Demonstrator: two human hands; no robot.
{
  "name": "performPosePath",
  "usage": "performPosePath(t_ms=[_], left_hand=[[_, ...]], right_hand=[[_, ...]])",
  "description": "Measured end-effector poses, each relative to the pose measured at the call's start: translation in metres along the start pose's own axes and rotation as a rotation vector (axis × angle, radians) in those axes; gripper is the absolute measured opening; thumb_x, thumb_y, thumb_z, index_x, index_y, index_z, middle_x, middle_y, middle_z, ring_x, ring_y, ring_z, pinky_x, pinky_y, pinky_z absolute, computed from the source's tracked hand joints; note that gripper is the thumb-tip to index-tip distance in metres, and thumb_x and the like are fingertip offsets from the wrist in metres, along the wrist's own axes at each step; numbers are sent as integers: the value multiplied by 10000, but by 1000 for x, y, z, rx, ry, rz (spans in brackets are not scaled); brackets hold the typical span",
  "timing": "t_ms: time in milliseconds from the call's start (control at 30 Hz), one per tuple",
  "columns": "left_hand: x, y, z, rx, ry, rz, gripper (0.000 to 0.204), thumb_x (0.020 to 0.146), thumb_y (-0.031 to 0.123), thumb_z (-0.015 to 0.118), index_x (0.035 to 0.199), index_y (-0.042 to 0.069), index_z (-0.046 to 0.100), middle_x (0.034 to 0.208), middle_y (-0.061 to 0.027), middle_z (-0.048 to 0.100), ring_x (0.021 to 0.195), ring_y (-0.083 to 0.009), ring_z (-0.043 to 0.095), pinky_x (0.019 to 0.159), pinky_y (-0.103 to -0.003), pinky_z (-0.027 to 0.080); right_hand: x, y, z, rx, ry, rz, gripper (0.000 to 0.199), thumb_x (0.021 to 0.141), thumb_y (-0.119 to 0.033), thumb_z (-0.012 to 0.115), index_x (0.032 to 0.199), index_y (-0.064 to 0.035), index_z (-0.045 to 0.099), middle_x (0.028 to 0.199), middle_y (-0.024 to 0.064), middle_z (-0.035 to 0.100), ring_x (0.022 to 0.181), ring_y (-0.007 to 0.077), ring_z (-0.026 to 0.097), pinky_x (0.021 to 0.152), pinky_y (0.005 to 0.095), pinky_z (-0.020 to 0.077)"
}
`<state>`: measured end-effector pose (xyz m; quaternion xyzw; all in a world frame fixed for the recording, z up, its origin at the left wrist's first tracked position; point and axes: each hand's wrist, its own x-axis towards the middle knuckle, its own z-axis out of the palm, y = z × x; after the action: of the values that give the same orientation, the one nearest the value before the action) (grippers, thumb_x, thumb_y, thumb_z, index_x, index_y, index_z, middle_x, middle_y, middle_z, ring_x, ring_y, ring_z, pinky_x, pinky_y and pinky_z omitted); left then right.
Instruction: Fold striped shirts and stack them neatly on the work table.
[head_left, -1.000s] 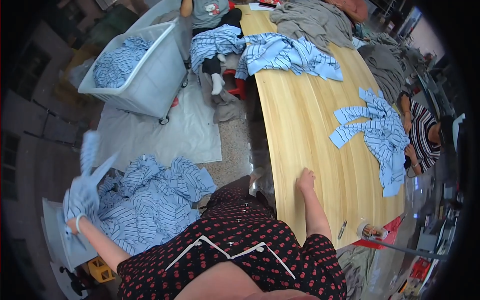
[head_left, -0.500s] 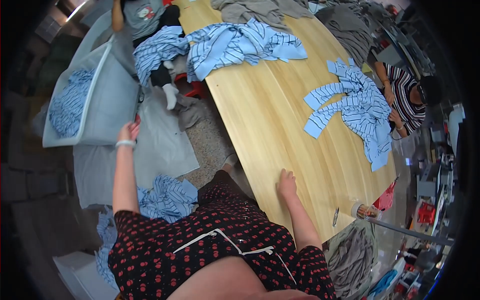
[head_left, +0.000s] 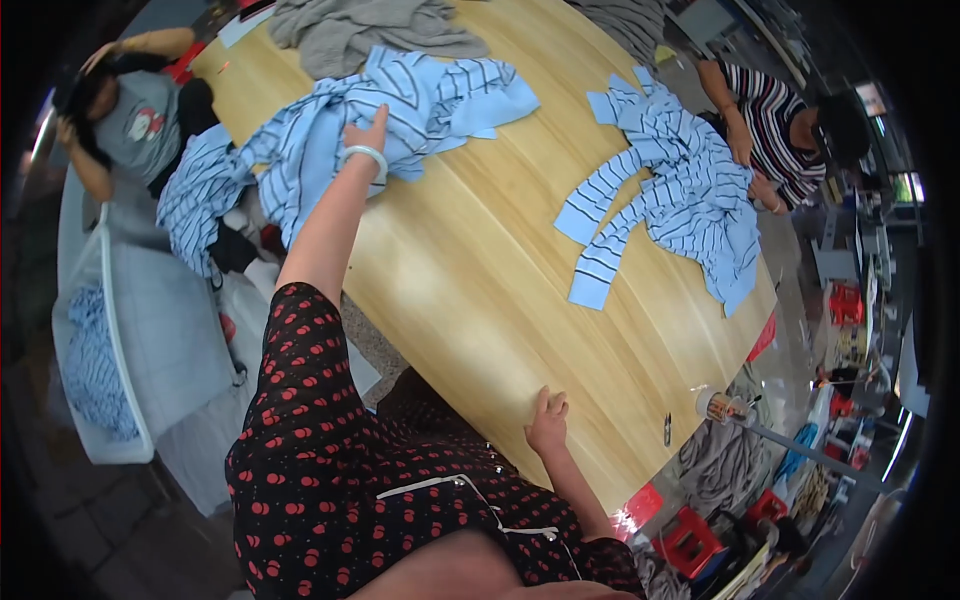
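Reaches with the left hand (head_left: 366, 142), fingers outstretched and open, over a blue striped garment (head_left: 440, 98) crumpled on the far left part of the wooden table (head_left: 470, 270); cannot tell touching from hovering. Rests the right hand (head_left: 547, 428) near the table's near edge, fingers loosely bent, gripping nothing visible. Shows on the table's right part a second striped garment (head_left: 690, 190), sleeves toward the table's middle, with a co-worker's hand (head_left: 740, 150) at its outer side. Looks early in the handling, to judge by the cloth: both garments loose and rumpled, neither folded nor stacked. Seems to leave plenty undone: striped fabric (head_left: 98, 370) heaped in a white bin (head_left: 175, 310) left of the table, more draped cloth (head_left: 200, 195) over a seated person's legs beside the table's left edge, and grey cloth (head_left: 380, 35) bunched at the table's far end.
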<state>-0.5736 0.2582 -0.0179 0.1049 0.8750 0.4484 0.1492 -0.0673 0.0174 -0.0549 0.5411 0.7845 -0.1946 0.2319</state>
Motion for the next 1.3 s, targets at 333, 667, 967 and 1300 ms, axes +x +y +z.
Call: performPosePath(t_ms=[333,667,967,1300], left_hand=[[39,29,24,-174,-284,-70,430,674,276,523,948,-54,511,881,-192,549,744,-274,558,641,-351,448],[-168,201,-71,-858,-795,650,114,748,130,532,833,54,543,638,8,530,554,-70,477,489,-217,387],[-366,-33,-58,126,-1846,869,182,750,192,529,798,17,544,707,-99,533,683,-176,514,649,-278,406],[-260,-103,-53,629,-923,1123,572,601,190,668,1096,65,410,1157,-172,373,1028,-332,399,805,-375,385]], right_hand=[[8,-3,-5,21,-57,83,841,617,-128,628,1269,-29,106,1231,355,101,1107,479,222,879,415,354],[3,5,8,-75,-8,-5,872,601,-202,653,1263,-18,117,1198,357,167,1077,465,274,870,423,346],[42,88,39,462,438,-199,384,754,-223,483,1078,-20,447,992,197,494,912,252,475,800,343,370],[27,92,-30,760,924,187,377,726,-88,480,1091,-3,435,1074,187,456,992,296,443,850,348,343]])
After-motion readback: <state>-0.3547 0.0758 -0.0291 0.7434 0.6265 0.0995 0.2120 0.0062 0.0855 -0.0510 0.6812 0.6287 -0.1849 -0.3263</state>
